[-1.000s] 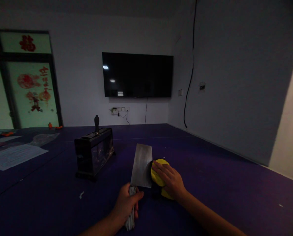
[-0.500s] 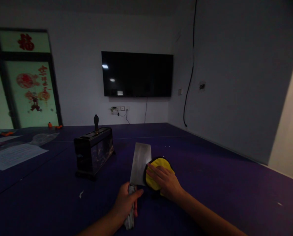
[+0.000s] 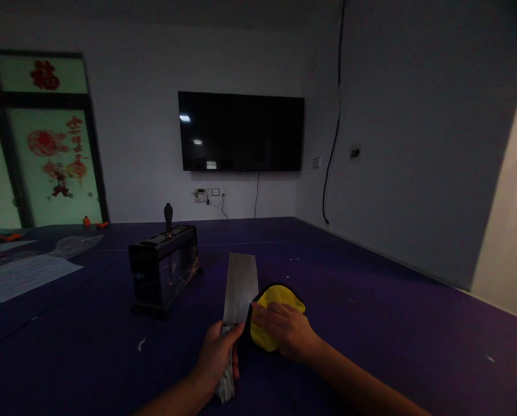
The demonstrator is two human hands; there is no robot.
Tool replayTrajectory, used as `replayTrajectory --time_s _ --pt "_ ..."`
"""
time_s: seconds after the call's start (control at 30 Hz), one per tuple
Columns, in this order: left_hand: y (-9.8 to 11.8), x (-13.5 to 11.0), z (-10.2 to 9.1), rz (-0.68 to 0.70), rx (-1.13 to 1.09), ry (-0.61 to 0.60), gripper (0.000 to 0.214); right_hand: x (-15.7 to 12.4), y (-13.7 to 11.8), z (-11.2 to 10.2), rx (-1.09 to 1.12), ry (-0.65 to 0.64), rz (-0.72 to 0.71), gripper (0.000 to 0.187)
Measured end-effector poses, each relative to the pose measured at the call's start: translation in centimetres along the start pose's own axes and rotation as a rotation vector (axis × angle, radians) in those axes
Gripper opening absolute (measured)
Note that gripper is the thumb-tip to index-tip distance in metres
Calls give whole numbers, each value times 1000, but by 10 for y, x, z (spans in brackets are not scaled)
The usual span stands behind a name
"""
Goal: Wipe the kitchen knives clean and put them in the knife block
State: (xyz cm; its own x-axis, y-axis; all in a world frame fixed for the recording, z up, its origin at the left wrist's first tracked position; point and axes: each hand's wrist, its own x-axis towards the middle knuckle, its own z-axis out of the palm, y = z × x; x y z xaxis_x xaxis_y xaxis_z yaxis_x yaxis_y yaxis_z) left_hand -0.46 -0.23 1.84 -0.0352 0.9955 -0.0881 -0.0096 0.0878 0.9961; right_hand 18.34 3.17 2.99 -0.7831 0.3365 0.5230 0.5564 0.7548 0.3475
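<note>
Left grip (image 3: 215, 355): you grasp the cleaver's handle (image 3: 226, 386).
Right grip (image 3: 288, 330): you hold the yellow cloth (image 3: 280, 296), your fingers over it.
Blade (image 3: 241, 286): extends ahead of your left grip, the cloth at its right edge.
Black case (image 3: 165, 268): on the desk (image 3: 371, 323), forward left.
Screen (image 3: 243, 133): on the far wall.

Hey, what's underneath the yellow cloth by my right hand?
Your right hand is over the yellow cloth, which sits along the right edge of the cleaver blade. Purple tabletop shows around it; whatever lies directly beneath is covered, so I can't tell.
</note>
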Motion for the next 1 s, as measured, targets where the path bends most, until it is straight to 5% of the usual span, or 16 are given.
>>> replayTrajectory --time_s 0.47,0.77,1.0 --pt "-2 4 -2 -35 -24 -23 41 0 1 -2 42 9 11 56" --pt "-6 1 -4 19 2 -169 43 -7 21 5 35 8 133 68" --pt "-4 3 -4 9 -27 -138 42 -5 17 6 28 20 96 65"
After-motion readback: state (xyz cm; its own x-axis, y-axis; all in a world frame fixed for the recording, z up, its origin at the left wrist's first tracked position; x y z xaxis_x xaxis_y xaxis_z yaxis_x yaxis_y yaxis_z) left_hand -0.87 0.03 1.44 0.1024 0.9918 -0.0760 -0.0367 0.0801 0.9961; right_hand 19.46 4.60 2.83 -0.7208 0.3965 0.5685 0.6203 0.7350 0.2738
